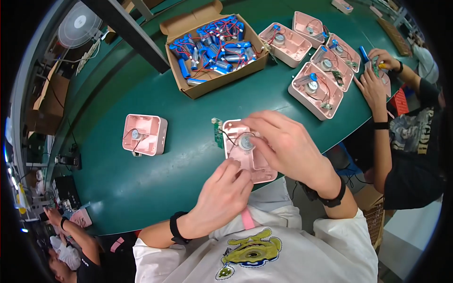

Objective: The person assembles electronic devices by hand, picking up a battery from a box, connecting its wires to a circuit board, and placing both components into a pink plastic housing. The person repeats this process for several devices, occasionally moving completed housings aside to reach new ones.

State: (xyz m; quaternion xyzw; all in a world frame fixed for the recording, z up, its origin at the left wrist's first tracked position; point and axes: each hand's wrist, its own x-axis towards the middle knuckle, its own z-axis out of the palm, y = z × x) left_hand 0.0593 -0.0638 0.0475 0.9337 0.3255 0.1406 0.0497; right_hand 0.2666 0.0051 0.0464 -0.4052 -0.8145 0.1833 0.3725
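Pink housing (267, 176) lies open side up near the green counter (113, 184)'s near edge, between both hands. The right hand (292, 146) arches over it, thumb beside the round silver speaker (246, 142); the left hand (222, 200) has its fingers (230, 166) bunched at the housing's left side. Whether either pinches anything, I cannot tell. A green circuit board (218, 134) sits just beyond the housing's upper-left rim; a carton (226, 83) of blue cells (234, 58) stands farther back.

The tabletop (188, 118) before me is deep green, the housing (267, 176) pale pink, its speaker (246, 142) silver-grey, the circuit board (218, 134) green. I see bright blue batteries (184, 69) in a brown box (226, 83), and a white shirt (325, 250) with a yellow-green cartoon print (255, 255).
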